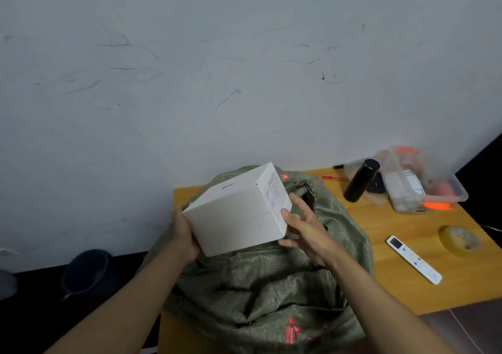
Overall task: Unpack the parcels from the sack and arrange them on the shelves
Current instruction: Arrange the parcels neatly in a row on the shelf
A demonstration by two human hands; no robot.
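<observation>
A white box (239, 212), one of the parcels, is held in the air above the green woven sack (271, 285), tilted, with a printed label on its right end face. The left hand (184, 239) grips the left lower end of the box, its fingers curled under and behind it, so most of them are hidden. The right hand (304, 228) touches the right lower corner of the box with the thumb on the end face and the other fingers straight and spread below it; this grip is spread, not closed around the box. The sack lies crumpled on the wooden counter (407, 285) and covers its left part, up to the left edge; its mouth is open just behind the box. On the right part of the counter, near the back edge, a black bottle (361, 181) leans against a clear plastic tub (459, 190) with mixed small things inside. Nearer to the front, a white remote control (414, 259) lies flat, and a roll of tape (460, 241) lies beside it toward the right edge. A scuffed white wall (244, 68) stands behind the counter.
</observation>
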